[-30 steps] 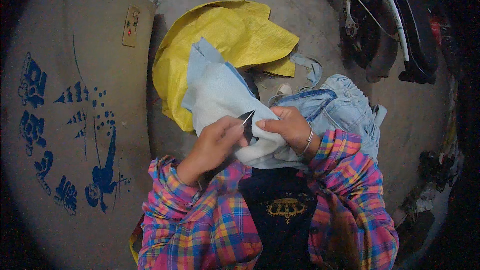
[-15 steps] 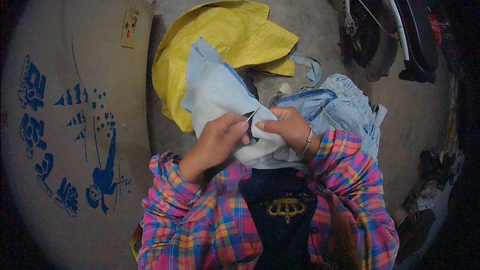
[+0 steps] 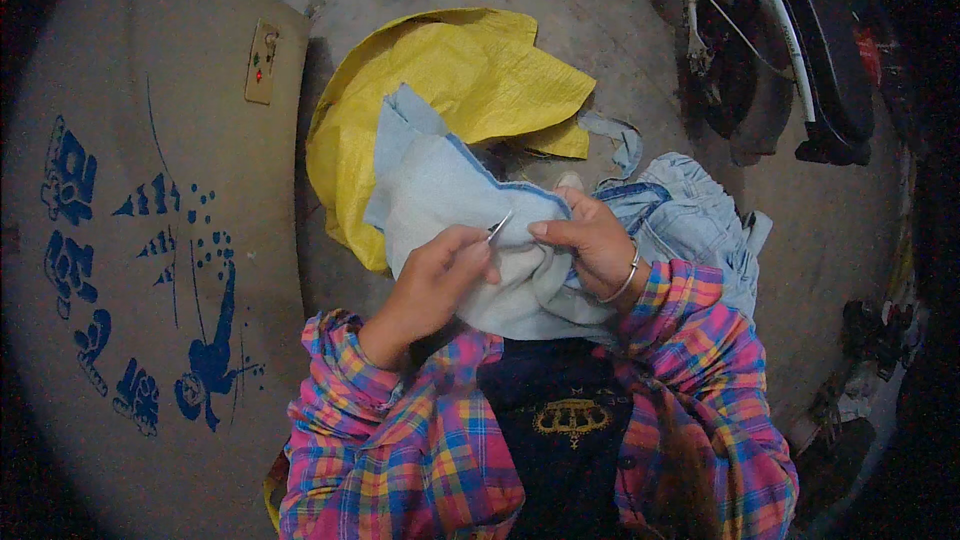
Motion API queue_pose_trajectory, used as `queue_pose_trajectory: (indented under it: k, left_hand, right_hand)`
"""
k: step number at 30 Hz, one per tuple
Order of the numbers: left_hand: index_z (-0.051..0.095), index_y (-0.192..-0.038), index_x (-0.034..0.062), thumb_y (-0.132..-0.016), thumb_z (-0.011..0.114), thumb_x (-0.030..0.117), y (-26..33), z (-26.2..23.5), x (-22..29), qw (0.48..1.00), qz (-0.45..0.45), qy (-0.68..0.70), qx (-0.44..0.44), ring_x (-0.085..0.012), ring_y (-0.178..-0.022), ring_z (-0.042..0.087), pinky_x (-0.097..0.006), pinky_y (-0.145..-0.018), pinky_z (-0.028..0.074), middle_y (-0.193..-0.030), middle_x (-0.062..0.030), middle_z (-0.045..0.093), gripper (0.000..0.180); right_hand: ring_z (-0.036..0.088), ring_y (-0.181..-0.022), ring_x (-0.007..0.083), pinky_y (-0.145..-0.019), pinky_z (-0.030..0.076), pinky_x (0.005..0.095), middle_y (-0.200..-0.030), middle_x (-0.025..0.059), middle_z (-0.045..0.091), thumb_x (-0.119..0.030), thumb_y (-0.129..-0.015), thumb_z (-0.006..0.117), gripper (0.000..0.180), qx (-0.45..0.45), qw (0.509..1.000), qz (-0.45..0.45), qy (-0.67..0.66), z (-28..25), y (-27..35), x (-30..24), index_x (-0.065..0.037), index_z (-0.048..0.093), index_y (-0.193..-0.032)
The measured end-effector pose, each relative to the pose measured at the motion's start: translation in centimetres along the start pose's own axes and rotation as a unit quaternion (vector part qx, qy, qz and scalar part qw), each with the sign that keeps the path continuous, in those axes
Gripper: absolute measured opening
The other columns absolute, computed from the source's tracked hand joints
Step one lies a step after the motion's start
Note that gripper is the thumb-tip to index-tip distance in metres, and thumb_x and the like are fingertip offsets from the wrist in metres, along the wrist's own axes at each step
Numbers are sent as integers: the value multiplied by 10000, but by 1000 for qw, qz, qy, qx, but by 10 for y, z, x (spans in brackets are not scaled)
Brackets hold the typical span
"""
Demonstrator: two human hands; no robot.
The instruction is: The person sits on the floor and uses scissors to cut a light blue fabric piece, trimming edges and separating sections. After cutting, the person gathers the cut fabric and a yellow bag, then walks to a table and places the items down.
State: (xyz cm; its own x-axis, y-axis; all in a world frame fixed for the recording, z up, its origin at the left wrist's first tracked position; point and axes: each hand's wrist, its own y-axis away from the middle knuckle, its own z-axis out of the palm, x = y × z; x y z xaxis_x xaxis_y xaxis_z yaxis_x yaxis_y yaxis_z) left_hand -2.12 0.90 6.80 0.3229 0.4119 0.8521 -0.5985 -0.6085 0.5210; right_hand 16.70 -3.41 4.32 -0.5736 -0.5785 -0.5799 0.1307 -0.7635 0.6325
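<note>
Centre of frame: both hands work on a pale blue cloth (image 3: pixel 450 210) held up in front of the chest.

Left hand (image 3: pixel 435 280): fingers curled narrow, pinching a small metal tool (image 3: pixel 499 227), probably snips or a thread cutter; its tip points up and right onto the cloth's edge. The grip is tight and close to the tip, consistent with fine work on a seam or thread.

Right hand (image 3: pixel 590 245): closed on a fold of the cloth, thumb on top, just beside the tool tip. It appears to hold the fabric taut so the edge presents cleanly to the tool. A thin bangle (image 3: pixel 625 280) sits at the wrist.

The cloth drapes from the hands toward upper left, its darker blue hem showing along the upper edge. Its lower part bunches against the plaid sleeves (image 3: pixel 400 420).

Right of centre: a heap of light denim (image 3: pixel 690 220) lies on the floor, touching the right forearm, within easy reach.

Upper centre: a yellow woven sack (image 3: pixel 470 70) lies opened out on the concrete floor (image 3: pixel 640 30), behind the cloth.

Left third: a tan sack with blue printing (image 3: pixel 140 260).

Upper right: dark machinery with a wheel (image 3: pixel 820 50), well apart from the hands.
</note>
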Motion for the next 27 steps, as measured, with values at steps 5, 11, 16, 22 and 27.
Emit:
queue_pose_trajectory:
  k: [5, 11, 16, 22, 27]
  left_hand:
    - [488, -968, -5, -846, 433, 149, 1, 1, -2, 1000, -1, 15, 0, -99, -720, 509, -230, -685, 402, -715, -43, 561, 205]
    - [479, -992, -14, -832, 448, 140, 4, 9, -7, 998, 44, -35, 36, -110, -712, 533, -241, -669, 420, -714, -70, 574, 224]
    - [485, -989, -15, -828, 454, 127, 5, 14, -8, 996, 47, -37, 60, -122, -694, 556, -239, -645, 429, -708, -79, 580, 217]
    - [490, -974, -18, -829, 453, 121, 2, 15, -8, 997, 58, -24, 50, -120, -689, 556, -240, -640, 429, -700, -78, 579, 204]
    - [489, -973, -19, -834, 449, 125, 1, 16, -9, 997, 61, -20, 51, -115, -682, 550, -236, -638, 425, -695, -76, 576, 204]
  right_hand:
    - [552, -708, 107, -647, 457, 245, -848, 50, 591, -67, -713, 597, 259, -17, 999, 38, 25, 2, -1, 4, -4, 536, -957]
    - [548, -740, 108, -677, 449, 247, -869, 52, 588, -57, -728, 583, 258, 5, 999, -2, 32, 5, 2, 8, 6, 531, -973]
    - [551, -795, 134, -728, 444, 257, -924, 82, 574, -19, -722, 570, 292, 3, 999, 26, 17, 4, 3, 7, 42, 501, -999]
    - [556, -770, 128, -715, 446, 252, -908, 86, 581, -24, -727, 568, 269, 9, 999, 37, 34, 3, 3, 7, 40, 510, -981]
    - [558, -754, 125, -699, 447, 247, -894, 81, 584, -22, -725, 571, 261, 4, 999, 39, 25, 4, 4, 5, 35, 517, -973]
